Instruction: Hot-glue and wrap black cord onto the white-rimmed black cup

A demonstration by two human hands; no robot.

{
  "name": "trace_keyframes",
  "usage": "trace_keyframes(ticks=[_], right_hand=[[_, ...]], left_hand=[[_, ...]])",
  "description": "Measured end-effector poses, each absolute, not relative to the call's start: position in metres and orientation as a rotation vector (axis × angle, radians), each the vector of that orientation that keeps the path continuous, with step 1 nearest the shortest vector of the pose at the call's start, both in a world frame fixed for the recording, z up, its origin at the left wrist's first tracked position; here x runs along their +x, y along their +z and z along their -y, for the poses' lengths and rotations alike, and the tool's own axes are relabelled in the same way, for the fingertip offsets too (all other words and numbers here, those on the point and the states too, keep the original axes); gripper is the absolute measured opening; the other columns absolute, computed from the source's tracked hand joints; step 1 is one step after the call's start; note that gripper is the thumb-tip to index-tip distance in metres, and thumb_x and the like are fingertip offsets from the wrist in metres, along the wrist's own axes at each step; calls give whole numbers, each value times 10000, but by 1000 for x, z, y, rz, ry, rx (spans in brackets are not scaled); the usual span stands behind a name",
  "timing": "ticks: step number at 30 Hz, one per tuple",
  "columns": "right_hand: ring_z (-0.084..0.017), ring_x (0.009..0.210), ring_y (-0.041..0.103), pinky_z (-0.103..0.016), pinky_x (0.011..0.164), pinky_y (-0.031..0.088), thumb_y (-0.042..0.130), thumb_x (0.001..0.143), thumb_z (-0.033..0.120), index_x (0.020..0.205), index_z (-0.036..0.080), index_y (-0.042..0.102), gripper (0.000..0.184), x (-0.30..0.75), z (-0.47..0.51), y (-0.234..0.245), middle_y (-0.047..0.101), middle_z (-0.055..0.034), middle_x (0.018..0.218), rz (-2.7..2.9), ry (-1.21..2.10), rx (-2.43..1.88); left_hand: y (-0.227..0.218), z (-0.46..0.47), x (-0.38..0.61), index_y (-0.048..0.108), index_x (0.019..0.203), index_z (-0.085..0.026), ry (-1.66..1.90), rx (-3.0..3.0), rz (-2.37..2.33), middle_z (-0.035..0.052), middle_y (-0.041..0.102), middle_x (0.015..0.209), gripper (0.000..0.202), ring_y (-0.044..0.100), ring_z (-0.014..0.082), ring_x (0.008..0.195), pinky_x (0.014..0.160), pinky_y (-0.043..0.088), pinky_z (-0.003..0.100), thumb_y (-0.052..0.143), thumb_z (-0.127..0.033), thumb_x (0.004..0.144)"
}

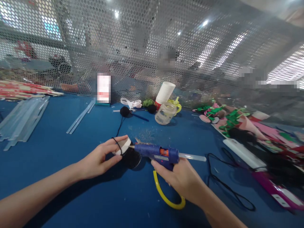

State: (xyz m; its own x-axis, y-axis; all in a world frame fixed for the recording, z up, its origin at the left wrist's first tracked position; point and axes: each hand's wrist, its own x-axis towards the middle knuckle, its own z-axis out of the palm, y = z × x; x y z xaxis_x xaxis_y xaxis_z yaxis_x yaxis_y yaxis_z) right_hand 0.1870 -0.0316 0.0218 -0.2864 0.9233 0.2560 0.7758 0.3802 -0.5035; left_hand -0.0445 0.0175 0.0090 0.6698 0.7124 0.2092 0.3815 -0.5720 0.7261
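Note:
My left hand (104, 156) pinches a small white piece (123, 146), possibly paper or card, with a strand of black yarn (120, 125) looped over it. The yarn runs up to a black yarn ball (124, 111). A blue hot glue gun (154, 152) is in my right hand (181, 179), fingers wrapped round its handle. Its nozzle points left and meets or nearly meets the white piece; I cannot tell which. From its back end sticks a clear glue stick (193, 157). Just below the nozzle is a dark round object (132, 158), its kind unclear.
A yellow curved tube (166, 199) lies near my right wrist. A clear plastic jar (163, 114), stacked white cups (165, 91) and a lit phone (104, 88) stand behind. Glue sticks (22, 118) lie left; a power strip (268, 183), black cord (234, 188) and coloured craft pieces (237, 122) are right.

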Motion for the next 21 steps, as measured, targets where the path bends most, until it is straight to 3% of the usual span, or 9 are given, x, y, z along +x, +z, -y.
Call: trace_keyframes(ticks=[5,11,15,21], right_hand=[[-165,515,563,-242,434,425,444,753,301,680,175,606,218,183,27,31,548,-4,464,1988,616,-1568],[-167,506,560,-236,420,412,471,730,320,629,170,586,214,183,27,29,521,2,424,1906,665,-1623],[-173,559,583,-239,455,441,479,727,313,636,177,595,200,182,30,30,582,-13,502,1920,656,-1565],[-197,669,609,-296,614,483,461,738,311,789,157,619,227,184,29,26,657,-57,701,2031,488,-1509]], left_hand=[[8,-18,-45,455,684,-163,653,2224,-832,106,360,1288,135,345,217,1171,902,347,334,396,-174,805],[10,-19,-44,459,691,-160,641,2238,-812,116,382,1273,133,325,218,1185,908,348,332,393,-166,806],[9,-19,-44,456,684,-160,645,2242,-826,116,377,1274,137,334,219,1179,892,361,331,396,-173,807],[9,-18,-45,453,695,-162,638,2242,-825,112,376,1274,125,334,210,1179,911,343,330,396,-168,805]])
